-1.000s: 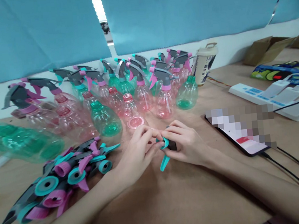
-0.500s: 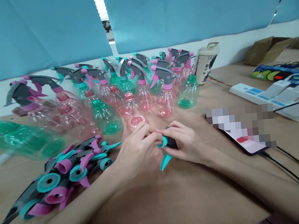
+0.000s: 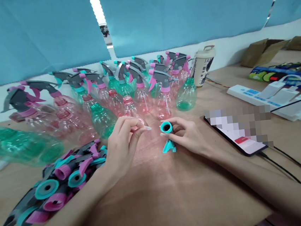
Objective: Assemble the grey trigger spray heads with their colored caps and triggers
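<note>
Closed around a teal and dark grey spray head (image 3: 166, 127), my right hand (image 3: 186, 134) holds it with its round collar facing me and its teal trigger hanging down. My left hand (image 3: 125, 140) is closed in a pinch in front of a small pink bottle (image 3: 129, 106); a small pale or clear bit shows at its fingertips, too small to name. The two hands are apart. To the left lies a pile of spray heads (image 3: 54, 189) in grey, teal and pink.
Pink and green bottles, several with spray heads, stand behind the hands. Green bottles (image 3: 23, 146) lie at the left. At the right are a phone (image 3: 238, 136), a power strip (image 3: 266, 100), a cup (image 3: 203, 67) and a cardboard box (image 3: 261, 52).
My left hand has come away from the spray head and moved left. The spray head has turned in my right hand, its collar now facing me. The view has shifted slightly.
</note>
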`<state>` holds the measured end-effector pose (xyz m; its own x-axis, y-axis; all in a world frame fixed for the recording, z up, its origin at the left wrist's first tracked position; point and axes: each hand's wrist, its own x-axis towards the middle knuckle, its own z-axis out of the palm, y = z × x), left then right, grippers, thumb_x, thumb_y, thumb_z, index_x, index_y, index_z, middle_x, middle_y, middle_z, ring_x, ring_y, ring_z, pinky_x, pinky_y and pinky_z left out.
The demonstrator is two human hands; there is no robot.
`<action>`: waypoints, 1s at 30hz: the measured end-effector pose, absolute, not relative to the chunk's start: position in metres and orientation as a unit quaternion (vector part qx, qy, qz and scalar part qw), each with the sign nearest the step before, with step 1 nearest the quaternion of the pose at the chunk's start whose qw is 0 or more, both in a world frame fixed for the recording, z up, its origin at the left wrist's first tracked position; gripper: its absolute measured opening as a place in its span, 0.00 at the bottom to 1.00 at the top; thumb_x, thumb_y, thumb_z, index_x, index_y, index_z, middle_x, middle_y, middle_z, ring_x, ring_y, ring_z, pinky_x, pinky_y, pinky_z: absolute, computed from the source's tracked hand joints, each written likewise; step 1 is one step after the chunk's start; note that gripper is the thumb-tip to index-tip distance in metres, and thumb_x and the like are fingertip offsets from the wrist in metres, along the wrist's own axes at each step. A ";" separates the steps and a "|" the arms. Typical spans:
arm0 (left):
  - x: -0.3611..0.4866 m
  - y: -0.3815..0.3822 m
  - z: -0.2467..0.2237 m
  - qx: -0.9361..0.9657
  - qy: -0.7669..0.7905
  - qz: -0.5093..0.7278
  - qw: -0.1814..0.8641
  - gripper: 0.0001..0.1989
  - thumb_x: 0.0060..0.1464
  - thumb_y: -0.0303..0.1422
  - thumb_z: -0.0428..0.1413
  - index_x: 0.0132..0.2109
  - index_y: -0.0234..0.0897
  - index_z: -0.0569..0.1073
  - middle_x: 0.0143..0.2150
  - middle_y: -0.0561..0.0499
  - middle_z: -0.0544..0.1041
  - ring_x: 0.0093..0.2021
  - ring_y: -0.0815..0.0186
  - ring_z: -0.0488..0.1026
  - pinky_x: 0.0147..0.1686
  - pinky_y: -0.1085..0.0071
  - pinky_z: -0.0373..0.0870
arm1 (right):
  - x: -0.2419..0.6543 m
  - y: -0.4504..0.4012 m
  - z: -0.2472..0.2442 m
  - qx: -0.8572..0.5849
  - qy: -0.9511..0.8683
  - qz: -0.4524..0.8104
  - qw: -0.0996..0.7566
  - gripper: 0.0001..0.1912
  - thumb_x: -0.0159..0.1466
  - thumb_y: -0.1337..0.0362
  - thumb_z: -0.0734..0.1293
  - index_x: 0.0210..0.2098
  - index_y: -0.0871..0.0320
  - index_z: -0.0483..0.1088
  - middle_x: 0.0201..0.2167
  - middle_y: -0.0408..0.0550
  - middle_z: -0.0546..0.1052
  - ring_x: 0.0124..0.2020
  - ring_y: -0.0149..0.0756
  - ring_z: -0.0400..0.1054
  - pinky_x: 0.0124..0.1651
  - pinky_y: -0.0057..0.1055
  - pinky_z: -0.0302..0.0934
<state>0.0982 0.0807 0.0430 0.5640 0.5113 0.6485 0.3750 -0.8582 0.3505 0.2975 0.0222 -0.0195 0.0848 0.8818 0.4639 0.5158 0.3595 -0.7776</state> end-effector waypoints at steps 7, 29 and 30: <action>0.099 0.071 0.027 0.907 0.133 0.394 0.063 0.07 0.57 0.23 0.52 0.40 0.39 0.69 0.37 0.51 0.73 0.38 0.66 0.70 0.35 0.69 0.70 | 0.278 0.010 -0.015 -0.492 -0.683 0.238 0.485 0.19 0.54 0.63 0.71 0.45 0.58 0.69 0.36 0.46 0.75 0.33 0.33 0.71 0.36 0.32 0.70; 0.102 0.072 0.023 0.923 0.046 0.381 0.024 0.06 0.50 0.32 0.57 0.36 0.36 0.72 0.38 0.47 0.78 0.38 0.60 0.71 0.36 0.63 0.68 | 0.281 0.009 -0.011 -0.447 -0.724 0.128 0.509 0.15 0.53 0.67 0.70 0.41 0.58 0.68 0.32 0.46 0.75 0.31 0.33 0.68 0.33 0.32 0.64; 0.103 0.072 0.023 0.923 0.049 0.381 0.023 0.06 0.50 0.33 0.57 0.36 0.36 0.72 0.38 0.48 0.78 0.38 0.60 0.71 0.36 0.63 0.68 | 0.281 0.009 -0.010 -0.442 -0.729 0.121 0.508 0.15 0.54 0.67 0.69 0.41 0.58 0.68 0.32 0.45 0.75 0.31 0.33 0.68 0.33 0.31 0.64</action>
